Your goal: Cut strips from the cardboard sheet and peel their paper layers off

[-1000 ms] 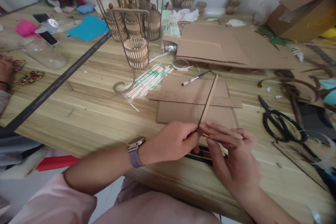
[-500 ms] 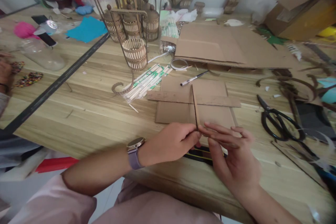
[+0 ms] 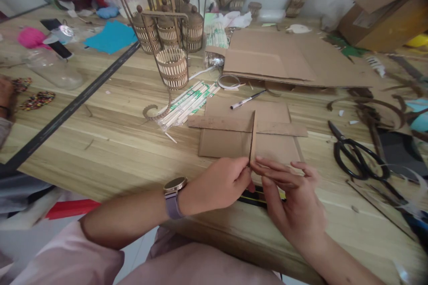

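A narrow brown cardboard strip (image 3: 253,133) stands on edge, pointing away from me. My left hand (image 3: 214,187) pinches its near end between thumb and fingers. On the strip's right side, my right hand (image 3: 297,205) has its fingers stretched out, their tips touching the near end, the thumb lower and apart. Beyond both hands lies a flat cardboard piece (image 3: 220,143), crossed by a wider cardboard strip (image 3: 214,123). A black and yellow object (image 3: 256,197) under my hands is partly hidden. A pen (image 3: 247,99) rests at the cardboard's far edge.
Black-handled scissors (image 3: 354,156) lie at right. Wrapped chopsticks (image 3: 189,102) and an uncovered slatted basket (image 3: 172,71) stand beyond, with several lidded ones behind. Large cardboard sheets (image 3: 274,58) lie at the back. Another person's hand (image 3: 5,93) shows at far left.
The far end of the held strip has swung to the right. My fingers have shifted slightly left along with its near end.
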`<state>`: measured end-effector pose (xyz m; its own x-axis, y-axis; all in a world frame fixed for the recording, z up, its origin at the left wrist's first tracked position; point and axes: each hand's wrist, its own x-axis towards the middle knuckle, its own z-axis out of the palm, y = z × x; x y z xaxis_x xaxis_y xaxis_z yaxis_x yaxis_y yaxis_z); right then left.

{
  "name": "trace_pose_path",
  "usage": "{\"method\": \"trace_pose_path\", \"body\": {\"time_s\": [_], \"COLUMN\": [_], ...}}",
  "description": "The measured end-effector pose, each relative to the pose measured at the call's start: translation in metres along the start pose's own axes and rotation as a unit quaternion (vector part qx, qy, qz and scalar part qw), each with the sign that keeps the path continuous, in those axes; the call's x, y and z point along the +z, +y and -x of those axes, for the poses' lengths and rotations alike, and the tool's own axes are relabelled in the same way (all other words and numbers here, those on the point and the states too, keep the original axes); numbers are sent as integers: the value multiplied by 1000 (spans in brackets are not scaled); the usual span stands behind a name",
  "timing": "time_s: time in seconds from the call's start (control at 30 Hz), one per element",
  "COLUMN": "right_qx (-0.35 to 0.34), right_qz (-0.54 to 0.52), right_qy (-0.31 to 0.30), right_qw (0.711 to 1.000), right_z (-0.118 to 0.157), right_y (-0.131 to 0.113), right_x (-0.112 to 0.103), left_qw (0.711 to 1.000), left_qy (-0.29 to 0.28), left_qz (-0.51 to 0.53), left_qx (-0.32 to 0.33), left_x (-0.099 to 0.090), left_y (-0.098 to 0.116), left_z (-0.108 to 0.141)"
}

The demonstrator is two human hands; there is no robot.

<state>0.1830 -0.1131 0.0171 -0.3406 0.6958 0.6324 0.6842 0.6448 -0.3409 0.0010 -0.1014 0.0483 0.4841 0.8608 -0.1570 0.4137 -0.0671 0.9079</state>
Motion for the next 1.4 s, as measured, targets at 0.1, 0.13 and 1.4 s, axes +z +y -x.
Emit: {"method": "trace_pose_path", "body": {"time_s": [0.1,0.13,1.4], "right_qx": [10,14,97], "right_qz": [-6,-9,-106], "right_qy": [-2,-1,5], "right_qw": [1000,1000,990], "right_z": [2,2,-2], "right_y": [1,1,1], "right_x": [0,1,-2], "left_qw": [1000,1000,999], "left_qy": [-2,-3,38], "left_qz": [-8,-10,-26], "left_qx": [-1,-2,16], "left_x": [1,1,-3], "left_y": [1,1,1], "left_z": [0,0,2]}}
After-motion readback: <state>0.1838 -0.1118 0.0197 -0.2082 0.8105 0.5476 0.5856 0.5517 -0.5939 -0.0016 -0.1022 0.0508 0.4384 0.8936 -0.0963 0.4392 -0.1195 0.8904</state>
